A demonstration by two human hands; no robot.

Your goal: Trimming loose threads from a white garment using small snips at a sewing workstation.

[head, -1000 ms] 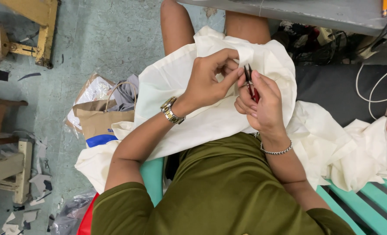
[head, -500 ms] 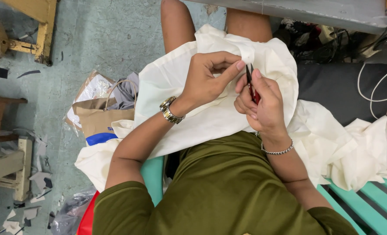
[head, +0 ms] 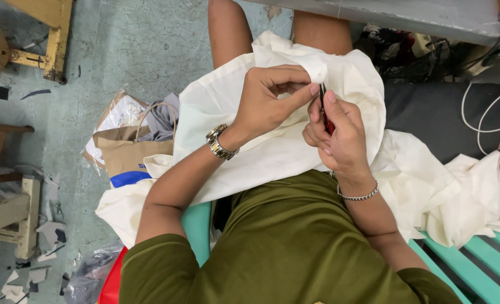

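Left hand (head: 269, 101): fingers curled, pinching a fold of cream fabric (head: 227, 107) draped over the lap. Right hand (head: 340, 135): closed around small red-handled thread snips (head: 324, 110), blades up against the pinched fold. Hands touching at fingertips. Brown paper bag (head: 129, 155) on floor, beside the left knee.

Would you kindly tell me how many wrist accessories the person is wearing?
2: a metal watch on the left wrist and a thin chain bracelet on the right wrist. None seem hidden.
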